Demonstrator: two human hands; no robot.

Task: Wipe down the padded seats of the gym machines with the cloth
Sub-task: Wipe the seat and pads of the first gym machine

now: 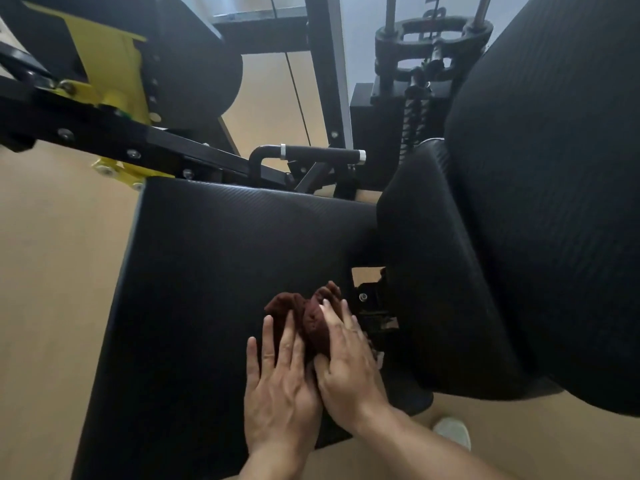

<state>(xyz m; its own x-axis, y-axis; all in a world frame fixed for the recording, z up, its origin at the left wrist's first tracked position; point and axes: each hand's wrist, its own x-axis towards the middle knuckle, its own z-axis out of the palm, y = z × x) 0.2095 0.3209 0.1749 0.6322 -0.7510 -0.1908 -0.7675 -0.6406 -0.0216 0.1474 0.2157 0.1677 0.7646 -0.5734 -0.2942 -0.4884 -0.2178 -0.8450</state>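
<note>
On the seat pad [214, 258], near its right edge, 2 flat, open-fingered palms, left hand [282, 382] and right hand [346, 362], press the bunched cloth [308, 315] down, probably for wiping pressure.

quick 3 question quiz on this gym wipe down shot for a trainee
1. True or false: both hands press the cloth onto the seat pad.
2. Where on the pad is the cloth? A) far left edge B) near the right edge, by the gap to the backrest C) hanging off the front
3. What colour is the bracket at upper left?

Key: 1 true, left hand and right hand lie flat on it. 2 B. 3 yellow.
</note>
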